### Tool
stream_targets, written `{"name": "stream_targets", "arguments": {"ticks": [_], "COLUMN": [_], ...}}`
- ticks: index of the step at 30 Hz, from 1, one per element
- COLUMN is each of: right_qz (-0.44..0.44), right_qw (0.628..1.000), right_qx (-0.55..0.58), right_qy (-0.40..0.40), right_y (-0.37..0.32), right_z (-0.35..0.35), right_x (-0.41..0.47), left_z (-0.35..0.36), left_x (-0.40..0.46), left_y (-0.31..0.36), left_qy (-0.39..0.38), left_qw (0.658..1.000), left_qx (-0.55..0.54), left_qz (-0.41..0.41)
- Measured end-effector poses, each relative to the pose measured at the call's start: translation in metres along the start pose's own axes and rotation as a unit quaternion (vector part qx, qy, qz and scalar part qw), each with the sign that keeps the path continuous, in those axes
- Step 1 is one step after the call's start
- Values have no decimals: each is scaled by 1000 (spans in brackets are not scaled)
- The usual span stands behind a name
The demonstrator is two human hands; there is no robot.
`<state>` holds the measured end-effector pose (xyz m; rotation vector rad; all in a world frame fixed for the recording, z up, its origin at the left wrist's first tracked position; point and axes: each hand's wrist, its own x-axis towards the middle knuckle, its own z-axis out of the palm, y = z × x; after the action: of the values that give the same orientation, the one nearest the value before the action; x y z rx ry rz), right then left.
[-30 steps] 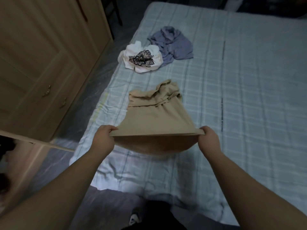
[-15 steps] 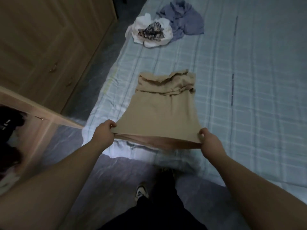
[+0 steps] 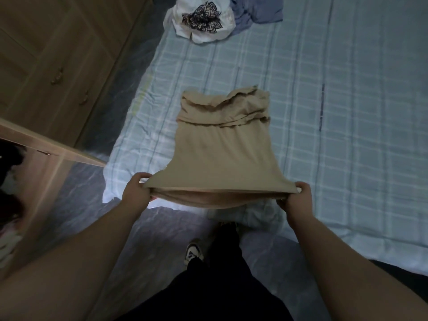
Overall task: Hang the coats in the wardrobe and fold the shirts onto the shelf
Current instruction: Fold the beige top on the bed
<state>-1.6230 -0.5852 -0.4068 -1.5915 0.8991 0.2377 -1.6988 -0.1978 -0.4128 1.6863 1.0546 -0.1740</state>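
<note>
Stretching across the head view, a tan shirt (image 3: 222,144) is held taut by its near hem above the edge of the bed (image 3: 335,112), its far end bunched in folds on the checked sheet. The hem's left corner is pinched by the left hand (image 3: 136,193), and the right corner is gripped by the right hand (image 3: 295,198), fingers curled round the cloth. Farther up the bed a white printed shirt (image 3: 203,22) is seen crumpled, touching a blue shirt (image 3: 257,10). A wooden wardrobe (image 3: 46,66) is seen at left.
</note>
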Motion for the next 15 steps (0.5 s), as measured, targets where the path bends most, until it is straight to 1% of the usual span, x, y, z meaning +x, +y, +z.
{"name": "stream_targets", "arguments": {"ticks": [1,2,3,5,6,7,8,9,10,11,12,13,14,15], "right_qz": [-12,-34,-60,-123,-140,-149,-146,-141,-135,-123,-105,-80,-55,-40], "right_qw": [999,994,982,944,929,923,923,926,931,941,957,976,990,997], "right_qx": [-40,-103,-171,-298,-337,-352,-355,-350,-339,-315,-269,-201,-131,-68], "right_qy": [-11,-30,-51,-71,-66,-54,-30,-1,23,31,28,13,-6,-24], "right_y": [1,2,2,-2,-5,-9,-12,-16,-20,-22,-26,-31,-38,-46], "right_z": [0,-2,-5,-14,-19,-24,-30,-37,-42,-46,-48,-48,-48,-48], "right_x": [3,7,11,16,17,17,18,18,18,18,16,11,4,-5], "left_z": [1,0,0,-5,-7,-10,-12,-15,-18,-20,-24,-28,-32,-37], "left_x": [-2,0,3,8,8,7,4,1,-5,-7,-9,-10,-14,-18], "left_y": [4,6,6,7,8,10,13,15,19,22,24,27,34,40], "left_qy": [3,2,-6,-26,-37,-43,-47,-50,-54,-53,-50,-46,-46,-49], "left_qw": [998,992,985,975,969,963,961,968,983,996,998,996,996,997], "left_qx": [-62,-117,-159,-204,-226,-244,-249,-223,-158,-60,29,74,77,55], "left_qz": [-21,-42,-59,-85,-94,-104,-109,-102,-81,-51,-24,-10,-6,-4]}}
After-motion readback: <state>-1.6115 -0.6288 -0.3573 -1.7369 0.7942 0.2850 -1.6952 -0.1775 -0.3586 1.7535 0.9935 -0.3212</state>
